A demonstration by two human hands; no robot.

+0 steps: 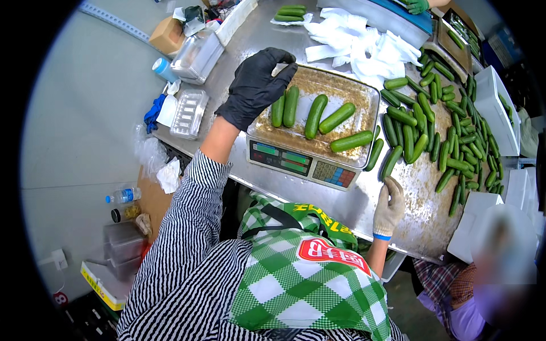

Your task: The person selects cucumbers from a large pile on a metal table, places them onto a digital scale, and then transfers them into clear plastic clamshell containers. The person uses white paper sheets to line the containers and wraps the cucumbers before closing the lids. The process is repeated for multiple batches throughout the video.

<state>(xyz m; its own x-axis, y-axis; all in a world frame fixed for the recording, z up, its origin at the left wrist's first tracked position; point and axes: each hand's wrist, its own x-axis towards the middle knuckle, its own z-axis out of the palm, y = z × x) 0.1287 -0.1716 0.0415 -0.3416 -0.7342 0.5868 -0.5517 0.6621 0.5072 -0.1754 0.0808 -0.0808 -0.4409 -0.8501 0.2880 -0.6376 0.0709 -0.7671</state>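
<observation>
My left hand (260, 85), in a black glove, is over the upper left corner of a digital weighing scale (300, 164), thumb and fingers apart with nothing seen between them. On the scale's stained metal tray (315, 79) lie several small green cucumbers (316, 116), one partly under that hand's edge. My right hand (389, 206), in a pale knitted glove with a blue cuff, is right of the scale. Its fingertips are at the lower end of a cucumber (391, 163) on the metal table (341, 209); whether they grip it is unclear.
A large heap of cucumbers (460, 145) spreads over the table's right side. White foam net sleeves (354, 42) lie behind the scale, near several cucumbers (290, 13) on netting. Clear plastic trays (189, 114) stand at left, white boxes (497, 111) at right. Another person's gloved hand (416, 6) is at the top.
</observation>
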